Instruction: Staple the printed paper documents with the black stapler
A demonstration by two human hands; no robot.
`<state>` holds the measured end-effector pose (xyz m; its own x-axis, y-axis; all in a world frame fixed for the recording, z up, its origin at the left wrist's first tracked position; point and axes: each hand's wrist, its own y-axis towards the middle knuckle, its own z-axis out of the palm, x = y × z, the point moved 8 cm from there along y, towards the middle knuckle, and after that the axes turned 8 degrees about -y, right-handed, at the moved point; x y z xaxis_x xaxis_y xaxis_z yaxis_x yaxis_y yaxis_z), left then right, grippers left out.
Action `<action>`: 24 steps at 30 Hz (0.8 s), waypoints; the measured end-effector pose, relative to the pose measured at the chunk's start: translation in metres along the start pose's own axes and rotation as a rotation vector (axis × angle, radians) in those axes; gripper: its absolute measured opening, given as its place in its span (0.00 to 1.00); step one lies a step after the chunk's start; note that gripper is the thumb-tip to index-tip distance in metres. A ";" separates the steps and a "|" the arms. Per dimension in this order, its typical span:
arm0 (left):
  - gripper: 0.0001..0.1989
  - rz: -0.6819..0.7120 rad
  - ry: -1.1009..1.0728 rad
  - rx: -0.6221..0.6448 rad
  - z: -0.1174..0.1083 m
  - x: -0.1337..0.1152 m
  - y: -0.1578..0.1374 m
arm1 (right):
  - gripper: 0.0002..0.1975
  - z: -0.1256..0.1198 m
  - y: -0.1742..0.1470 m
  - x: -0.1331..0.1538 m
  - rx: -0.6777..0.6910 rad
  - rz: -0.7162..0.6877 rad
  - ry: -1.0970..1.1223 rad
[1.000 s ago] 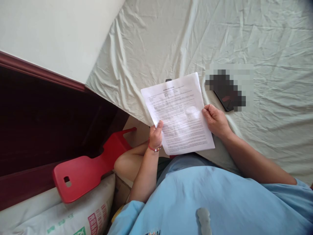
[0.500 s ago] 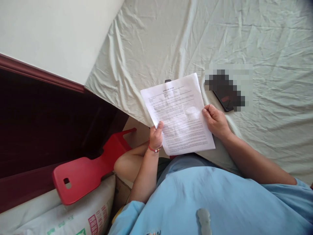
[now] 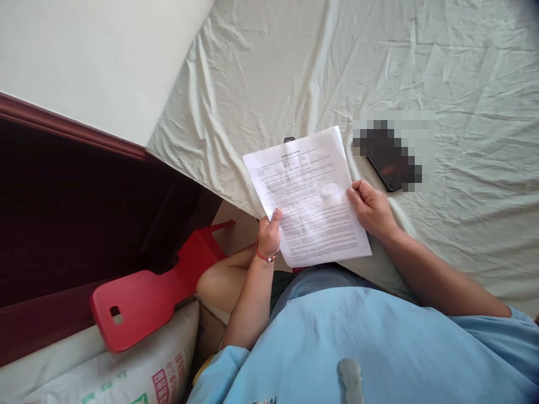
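Observation:
Printed paper sheets (image 3: 309,207), seemingly a thin stack, are held tilted over the edge of the cloth-covered table. My left hand (image 3: 269,233), with a red beaded bracelet at the wrist, grips their lower left edge, thumb on top. At the right edge, my right hand (image 3: 370,207) pinches the paper between thumb and curled fingers. Small print covers the top sheet under a short heading. A small black object (image 3: 289,139) pokes out behind the paper's top edge; the rest of it is hidden.
A dark phone-like object (image 3: 389,163), partly pixelated, lies on the wrinkled pale cloth (image 3: 261,73) right of the paper. A red plastic chair (image 3: 138,308) stands at the lower left, beside white printed sacks (image 3: 126,370). Dark red wooden furniture (image 3: 84,213) borders the left.
The paper and my hands have shifted very slightly to the right. Both hands keep the same hold.

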<state>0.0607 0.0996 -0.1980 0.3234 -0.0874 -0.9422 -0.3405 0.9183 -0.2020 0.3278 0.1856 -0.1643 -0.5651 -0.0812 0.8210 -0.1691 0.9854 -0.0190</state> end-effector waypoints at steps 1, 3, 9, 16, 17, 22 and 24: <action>0.20 0.007 -0.001 0.000 0.000 -0.001 0.000 | 0.11 0.000 0.000 0.000 -0.001 0.001 -0.004; 0.20 0.016 0.001 -0.001 0.000 -0.001 0.000 | 0.11 0.000 0.000 -0.001 -0.001 0.005 -0.011; 0.21 -0.003 -0.004 -0.004 0.001 -0.001 -0.001 | 0.11 0.000 0.000 -0.001 0.008 0.009 -0.019; 0.21 0.002 0.006 -0.021 -0.002 0.001 -0.001 | 0.12 0.000 0.000 0.001 0.015 0.010 -0.017; 0.22 -0.001 0.008 -0.019 -0.002 0.001 -0.001 | 0.12 0.000 0.000 0.001 0.011 0.012 -0.019; 0.21 0.006 0.020 -0.009 0.001 -0.002 -0.001 | 0.13 0.003 -0.001 -0.005 0.021 0.031 0.044; 0.21 0.013 0.046 -0.004 0.003 -0.003 -0.002 | 0.13 0.006 -0.001 -0.006 0.038 0.031 0.074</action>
<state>0.0627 0.0994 -0.1938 0.2775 -0.0931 -0.9562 -0.3478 0.9180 -0.1903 0.3270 0.1839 -0.1729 -0.5099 -0.0386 0.8594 -0.1837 0.9808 -0.0650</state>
